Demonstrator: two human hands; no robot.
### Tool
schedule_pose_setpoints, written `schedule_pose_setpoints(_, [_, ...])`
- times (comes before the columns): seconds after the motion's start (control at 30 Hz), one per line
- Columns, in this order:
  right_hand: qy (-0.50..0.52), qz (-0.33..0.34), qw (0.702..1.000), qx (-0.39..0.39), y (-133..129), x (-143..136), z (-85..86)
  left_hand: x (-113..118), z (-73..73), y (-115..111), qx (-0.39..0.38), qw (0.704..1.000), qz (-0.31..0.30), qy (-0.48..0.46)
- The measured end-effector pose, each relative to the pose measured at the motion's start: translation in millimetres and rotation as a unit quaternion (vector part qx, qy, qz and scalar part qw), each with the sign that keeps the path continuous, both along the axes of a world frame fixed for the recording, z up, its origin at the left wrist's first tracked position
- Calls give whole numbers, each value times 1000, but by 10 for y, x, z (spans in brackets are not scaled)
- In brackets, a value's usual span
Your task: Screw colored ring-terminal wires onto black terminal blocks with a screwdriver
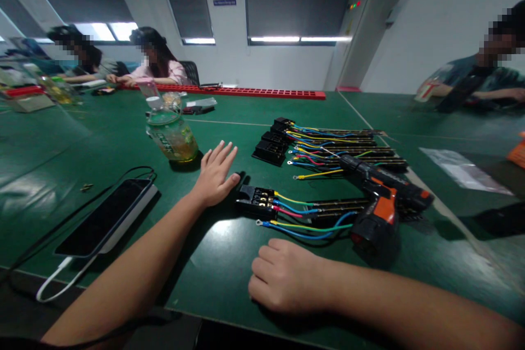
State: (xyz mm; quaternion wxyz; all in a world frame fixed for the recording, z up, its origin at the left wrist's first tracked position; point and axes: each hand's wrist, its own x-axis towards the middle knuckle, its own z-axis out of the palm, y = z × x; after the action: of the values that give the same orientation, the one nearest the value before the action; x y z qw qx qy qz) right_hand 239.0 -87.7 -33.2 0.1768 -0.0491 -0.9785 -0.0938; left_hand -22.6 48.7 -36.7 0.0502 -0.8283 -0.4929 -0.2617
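Note:
My left hand (216, 175) lies over the green table with its fingers spread and nothing in it. Just right of its thumb is a black socket block (255, 201) with yellow, blue and red wires running to dark strips. My right hand (283, 276) rests on the table nearer to me, curled into a fist; no object shows in it. Ahead of that fist are loose wires (303, 227) with ring terminals. A cordless screwdriver (383, 205), black and orange, lies on its side across the strips. Behind it sits a group of similar wired socket blocks (273, 145).
A drink bottle (172, 134) stands beyond my left hand. At left, a phone (106, 219) on a white power bank has a cable attached. A clear plastic bag (461, 169) lies at right. Red slotted trunking (262, 93) runs along the back. Several people sit around the table.

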Motion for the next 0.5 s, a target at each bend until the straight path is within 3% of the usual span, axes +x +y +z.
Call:
schedule_pose_setpoints(0.2, [14, -1, 1000, 3, 10, -8, -11, 26, 33, 6, -33, 995, 89, -15])
schedule_pose_setpoints(0.5, [6, 0, 1000, -3, 2, 3, 20, -33, 63, 19, -34, 990, 135, 10])
